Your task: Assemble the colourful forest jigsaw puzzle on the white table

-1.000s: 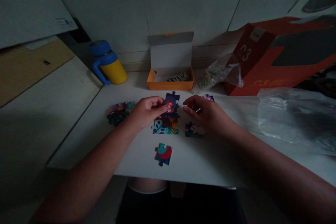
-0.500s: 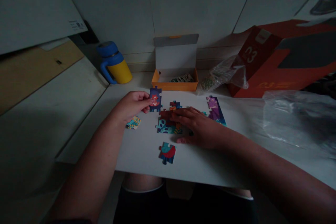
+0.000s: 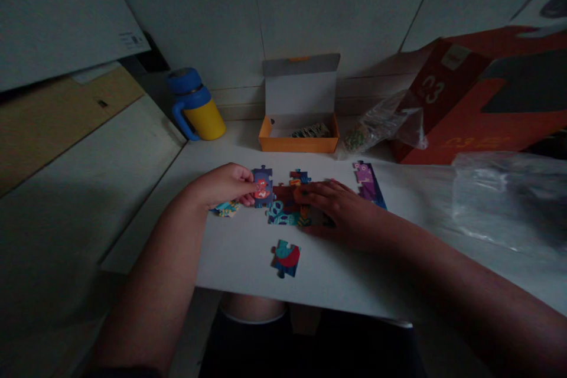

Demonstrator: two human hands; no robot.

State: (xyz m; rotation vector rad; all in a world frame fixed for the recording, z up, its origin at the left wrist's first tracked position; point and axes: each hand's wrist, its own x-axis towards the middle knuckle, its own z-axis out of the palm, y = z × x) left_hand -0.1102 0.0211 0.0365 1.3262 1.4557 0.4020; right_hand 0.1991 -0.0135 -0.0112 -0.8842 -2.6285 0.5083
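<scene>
Here the left hand [image 3: 221,186] pinches a blue red-figured cardboard puzzle piece [image 3: 262,186] just left of the joined multicoloured cluster [image 3: 283,214] that the right hand [image 3: 343,212] pins with flat, open fingers

My left arm [image 3: 159,283] reaches in from about 7 o'clock and runs up toward 1 o'clock, bare along its whole visible length. My left hand [image 3: 224,186] is curled with the knuckles up, thumb and fingertips [image 3: 251,188] pinched together and pointing toward 3 o'clock. My right arm [image 3: 452,283] enters from 4 o'clock and stretches toward 10 o'clock, lying low. My right hand [image 3: 341,212] is palm down and flat, its fingers [image 3: 310,192] extended, slightly spread and aimed at 9 o'clock. The left hand sits at 9 o'clock of the right, their tips near each other but not touching
</scene>
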